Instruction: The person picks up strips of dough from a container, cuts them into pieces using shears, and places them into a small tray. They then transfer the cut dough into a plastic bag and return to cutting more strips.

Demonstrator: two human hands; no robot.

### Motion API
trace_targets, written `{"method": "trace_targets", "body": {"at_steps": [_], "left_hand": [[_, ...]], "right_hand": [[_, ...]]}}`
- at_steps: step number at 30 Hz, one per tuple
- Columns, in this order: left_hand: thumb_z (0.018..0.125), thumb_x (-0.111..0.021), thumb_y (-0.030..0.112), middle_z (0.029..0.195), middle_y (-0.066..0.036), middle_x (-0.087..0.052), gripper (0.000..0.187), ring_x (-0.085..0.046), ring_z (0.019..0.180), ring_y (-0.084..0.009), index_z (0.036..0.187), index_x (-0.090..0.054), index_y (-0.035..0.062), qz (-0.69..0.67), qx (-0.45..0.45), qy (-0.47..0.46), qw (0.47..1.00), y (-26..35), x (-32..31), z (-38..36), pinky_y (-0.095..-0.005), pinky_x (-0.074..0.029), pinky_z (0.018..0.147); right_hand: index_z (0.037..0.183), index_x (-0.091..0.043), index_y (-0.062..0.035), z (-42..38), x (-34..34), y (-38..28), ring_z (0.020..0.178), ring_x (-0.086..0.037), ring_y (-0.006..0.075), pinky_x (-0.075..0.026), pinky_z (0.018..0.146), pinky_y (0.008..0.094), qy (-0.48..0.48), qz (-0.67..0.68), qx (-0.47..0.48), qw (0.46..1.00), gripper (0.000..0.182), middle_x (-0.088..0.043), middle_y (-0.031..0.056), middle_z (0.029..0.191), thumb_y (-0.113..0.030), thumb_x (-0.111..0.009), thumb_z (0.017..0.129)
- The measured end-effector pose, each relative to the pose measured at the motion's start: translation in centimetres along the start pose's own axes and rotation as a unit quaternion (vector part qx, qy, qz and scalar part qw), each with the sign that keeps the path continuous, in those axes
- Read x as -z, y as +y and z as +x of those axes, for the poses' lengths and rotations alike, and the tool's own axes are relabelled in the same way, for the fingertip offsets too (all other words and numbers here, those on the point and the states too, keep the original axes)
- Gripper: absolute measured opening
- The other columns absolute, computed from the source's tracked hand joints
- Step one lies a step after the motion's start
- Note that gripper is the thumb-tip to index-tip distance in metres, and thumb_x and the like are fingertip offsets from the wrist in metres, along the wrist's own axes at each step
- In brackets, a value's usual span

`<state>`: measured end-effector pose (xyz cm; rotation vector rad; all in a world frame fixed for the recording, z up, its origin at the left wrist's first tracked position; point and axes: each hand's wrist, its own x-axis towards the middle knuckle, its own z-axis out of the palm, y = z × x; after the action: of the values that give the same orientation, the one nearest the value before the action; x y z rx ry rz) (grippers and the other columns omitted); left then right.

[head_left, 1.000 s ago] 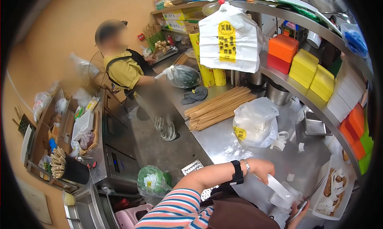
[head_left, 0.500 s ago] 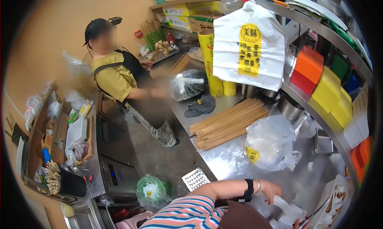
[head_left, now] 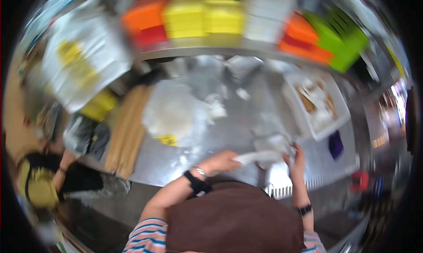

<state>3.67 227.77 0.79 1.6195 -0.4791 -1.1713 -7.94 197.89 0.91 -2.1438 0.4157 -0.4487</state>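
Observation:
My left hand (head_left: 224,161) is closed on one end of a long white strip (head_left: 253,157), whose material I cannot make out. The strip runs across toward my right hand (head_left: 298,161), which is closed around something thin and blurred. More pale white stuff (head_left: 273,143) lies on the steel counter (head_left: 240,127) just beyond the strip. A white tub (head_left: 313,132) holding brown and white pieces stands past my right hand. Left of centre sits a full clear plastic bag (head_left: 174,112) with a yellow label.
A long bundle of wooden skewers (head_left: 128,129) lies left of the bag. Orange boxes (head_left: 145,16) and yellow boxes (head_left: 187,16) line the shelf above the counter. A white printed bag (head_left: 86,54) hangs upper left. A co-worker (head_left: 39,182) stands at far left; a purple item (head_left: 335,145) lies right.
My view has swung to the right, bringing the tub and both my hands into sight. The white strip is still in my left hand. The co-worker now appears at the left edge.

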Motion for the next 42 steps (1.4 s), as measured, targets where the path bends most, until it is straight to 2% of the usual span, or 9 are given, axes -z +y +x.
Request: {"method": "trace_targets", "body": {"at_steps": [2,3,6,8,14,22,32,40,42], "left_hand": [[0.088,-0.062,0.022,0.075,-0.003,-0.063,0.025,-0.056,0.063,-0.0083,0.098,-0.063,-0.0014,-0.012,0.034,0.029,0.999,0.1,-0.7,-0.4,-0.0223,-0.046,0.056],[0.088,-0.062,0.022,0.075,-0.003,-0.063,0.025,-0.056,0.063,-0.0083,0.098,-0.063,-0.0014,-0.003,0.039,0.003,0.999,0.3,-1.3,-0.2,-0.0223,-0.046,0.056],[0.088,-0.061,0.020,0.075,-0.002,-0.063,0.024,-0.054,0.060,-0.0082,0.096,-0.063,-0.0020,0.027,0.075,0.005,0.997,1.0,-1.0,0.4,-0.0220,-0.043,0.054],[0.089,-0.061,0.020,0.073,-0.003,-0.062,0.022,-0.050,0.056,-0.0075,0.097,-0.063,-0.0002,0.013,0.095,0.010,0.995,1.1,-2.2,1.3,-0.0224,-0.043,0.053],[0.089,-0.060,0.020,0.071,0.001,-0.060,0.019,-0.051,0.058,-0.0060,0.092,-0.063,0.0018,-0.030,0.120,0.022,0.992,2.5,-4.5,2.4,-0.0209,-0.042,0.055],[0.089,-0.061,0.022,0.070,0.001,-0.060,0.020,-0.050,0.059,-0.0048,0.093,-0.063,0.0024,-0.010,0.130,0.016,0.991,2.9,-3.4,2.7,-0.0202,-0.041,0.053],[0.089,-0.061,0.020,0.069,0.002,-0.058,0.018,-0.049,0.057,-0.0053,0.091,-0.063,0.0019,-0.058,0.132,-0.006,0.990,3.1,-3.2,3.4,-0.0202,-0.039,0.051],[0.088,-0.062,0.019,0.069,0.001,-0.059,0.017,-0.049,0.057,-0.0057,0.090,-0.062,0.0012,-0.048,0.138,-0.010,0.989,2.7,-2.8,3.6,-0.0202,-0.039,0.051],[0.088,-0.062,0.018,0.069,0.000,-0.059,0.017,-0.050,0.057,-0.0057,0.090,-0.062,0.0010,-0.027,0.139,-0.013,0.990,2.5,-2.5,3.2,-0.0202,-0.039,0.051]], "right_hand": [[0.116,-0.054,-0.0011,-0.5,-0.8,0.4,0.073,-0.053,0.0135,-0.044,0.066,0.0288,0.010,0.067,-0.128,0.990,0.045,-0.061,0.0059,0.082,-0.011,-0.072,0.076],[0.114,-0.054,-0.0006,-0.7,-0.4,-0.8,0.067,-0.053,0.0117,-0.043,0.061,0.0262,0.028,0.116,-0.161,0.980,0.042,-0.060,0.0050,0.075,-0.013,-0.071,0.078],[0.111,-0.055,-0.0006,-2.6,1.8,-1.1,0.056,-0.051,0.0077,-0.040,0.050,0.0233,0.041,0.058,-0.198,0.978,0.039,-0.058,0.0021,0.066,-0.018,-0.071,0.080],[0.109,-0.056,-0.0027,-4.1,4.9,-2.0,0.051,-0.048,0.0055,-0.037,0.046,0.0211,-0.051,0.113,-0.267,0.956,0.035,-0.057,0.0002,0.063,-0.019,-0.070,0.081],[0.108,-0.057,-0.0061,-9.0,7.4,-2.2,0.056,-0.046,0.0052,-0.037,0.049,0.0209,-0.303,0.224,-0.339,0.862,0.036,-0.056,0.0006,0.071,-0.033,-0.067,0.085],[0.103,-0.058,-0.0086,-7.9,4.3,-0.7,0.058,-0.045,0.0061,-0.037,0.051,0.0207,-0.439,0.212,-0.351,0.799,0.047,-0.050,-0.0027,0.071,-0.051,-0.063,0.083],[0.096,-0.056,-0.0073,-5.8,0.6,-0.6,0.056,-0.046,0.0054,-0.039,0.049,0.0207,-0.434,0.243,-0.328,0.803,0.050,-0.050,-0.0026,0.069,-0.055,-0.060,0.084],[0.094,-0.061,-0.0018,-6.7,-0.2,-0.9,0.040,-0.042,0.0051,-0.032,0.037,0.0205,-0.350,0.257,-0.337,0.835,0.033,-0.049,-0.0028,0.055,-0.031,-0.071,0.083],[0.092,-0.062,-0.0014,-7.0,0.7,-1.2,0.042,-0.043,0.0051,-0.034,0.038,0.0205,-0.346,0.263,-0.350,0.830,0.034,-0.050,-0.0026,0.056,-0.032,-0.072,0.082]]}}
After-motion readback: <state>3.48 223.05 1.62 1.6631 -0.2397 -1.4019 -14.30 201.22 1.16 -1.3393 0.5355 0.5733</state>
